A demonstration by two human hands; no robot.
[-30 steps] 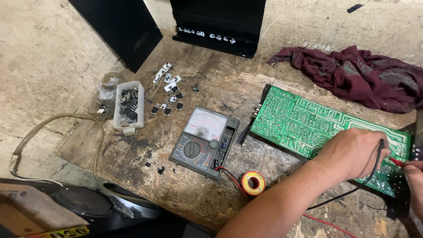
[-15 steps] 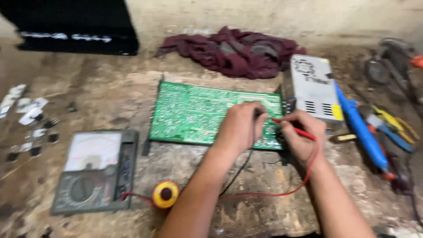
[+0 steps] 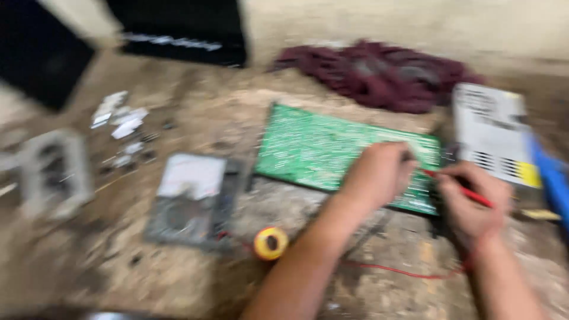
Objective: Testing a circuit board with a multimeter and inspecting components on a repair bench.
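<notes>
A blurred bench view. A green circuit board [image 3: 332, 151] lies flat beside a meter [image 3: 192, 198]. The left hand [image 3: 379, 175] rests curled on its right end, grip unclear. The right hand [image 3: 474, 201] pinches a red probe [image 3: 468, 192]. The board looks light, stiff and fragile, best held by its edges.

Motion blur smears the whole bench view. The left hand [image 3: 379, 175] covers part of the green circuit board [image 3: 332, 151], hiding whatever its fingers grip. The red probe [image 3: 468, 192] vanishes into the right hand [image 3: 474, 204], its tip indistinct. The meter [image 3: 189, 198] dial is unreadable. A blue tool [image 3: 554, 181] runs off the right edge; small parts [image 3: 121, 118] are shapeless smudges.
</notes>
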